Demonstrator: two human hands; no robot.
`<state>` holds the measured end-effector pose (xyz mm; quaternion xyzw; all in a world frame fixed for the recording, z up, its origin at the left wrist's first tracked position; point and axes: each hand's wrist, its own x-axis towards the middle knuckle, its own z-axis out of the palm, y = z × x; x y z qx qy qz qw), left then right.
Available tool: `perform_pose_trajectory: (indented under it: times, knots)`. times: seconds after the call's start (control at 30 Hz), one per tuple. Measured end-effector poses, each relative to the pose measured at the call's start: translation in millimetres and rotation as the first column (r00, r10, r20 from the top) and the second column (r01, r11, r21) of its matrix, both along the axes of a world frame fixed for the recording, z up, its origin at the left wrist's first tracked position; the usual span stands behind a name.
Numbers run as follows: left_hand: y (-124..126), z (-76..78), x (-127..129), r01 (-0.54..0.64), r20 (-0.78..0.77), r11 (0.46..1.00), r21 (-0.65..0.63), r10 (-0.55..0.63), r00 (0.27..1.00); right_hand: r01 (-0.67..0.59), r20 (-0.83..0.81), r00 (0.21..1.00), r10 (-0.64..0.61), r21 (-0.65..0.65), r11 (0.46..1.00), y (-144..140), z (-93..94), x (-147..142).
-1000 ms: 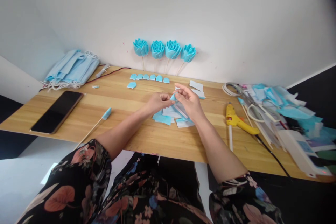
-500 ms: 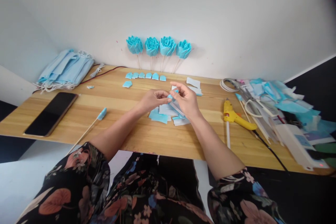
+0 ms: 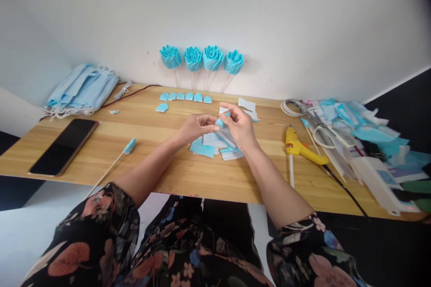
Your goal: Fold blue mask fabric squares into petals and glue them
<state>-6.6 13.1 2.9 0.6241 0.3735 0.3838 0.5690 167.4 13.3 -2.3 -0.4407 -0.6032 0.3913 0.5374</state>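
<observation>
Between both hands is a small blue piece of mask fabric (image 3: 220,123). The fingertips of my left hand (image 3: 198,126) pinch its left side, and my right hand (image 3: 239,126) grips it from the right with thumb and fingers. Beneath the hands lie cut blue and white fabric pieces (image 3: 203,148), partly covered by my right hand. Beyond them, several small folded blue petals (image 3: 189,97) form a row, with one more petal (image 3: 162,107) in front. A stick with a blue bud tip (image 3: 129,145) rests left of my left arm.
Several blue fabric roses (image 3: 213,57) on sticks lean against the wall. Face masks (image 3: 82,87) and a phone (image 3: 63,147) lie left. To the right are a yellow glue gun (image 3: 298,147), a tape roll (image 3: 293,107), scissors (image 3: 325,136), fabric scraps (image 3: 373,132) and a white power strip (image 3: 379,184).
My fingers have shifted slightly on the blue fabric piece, which now shows more of its face. The whole view has moved a little; the things on the table stay put.
</observation>
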Motion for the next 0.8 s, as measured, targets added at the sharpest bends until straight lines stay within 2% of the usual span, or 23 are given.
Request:
perform_pose_trajectory:
  times: [0.17, 0.3, 0.47, 0.57, 0.7, 0.8]
  knots:
    - [-0.7, 0.8, 1.0, -0.107, -0.047, 0.994, -0.012, 0.107, 0.993, -0.015, 0.024, 1.0, 0.015, 0.014, 1.0, -1.0, -0.2, -0.9]
    - [-2.0, 2.9, 3.3, -0.118, -0.053, 0.992, -0.037, 0.116, 0.992, -0.022, -0.003, 1.0, 0.022, 0.005, 1.0, -1.3, -0.6, -2.1]
    - [-3.5, 4.1, 4.0, -0.119, -0.039, 0.993, 0.002, 0.119, 0.992, -0.002, -0.099, 0.995, -0.003, -0.042, 0.999, -2.5, 3.6, -1.6]
    - [-3.9, 3.9, 3.6, -0.151, -0.006, 0.988, 0.034, 0.152, 0.988, -0.053, -0.123, 0.991, 0.046, -0.061, 0.997, -1.5, 3.0, -0.6]
    - [-4.4, 3.7, 3.9, -0.171, -0.009, 0.984, 0.051, 0.172, 0.985, -0.119, -0.043, 0.992, 0.117, -0.034, 0.992, 2.1, -3.8, -0.3]
    - [-4.2, 3.0, 4.3, -0.16, -0.038, 0.986, 0.049, 0.162, 0.986, -0.088, 0.027, 0.996, 0.088, 0.006, 0.996, 2.9, -7.2, -0.6]
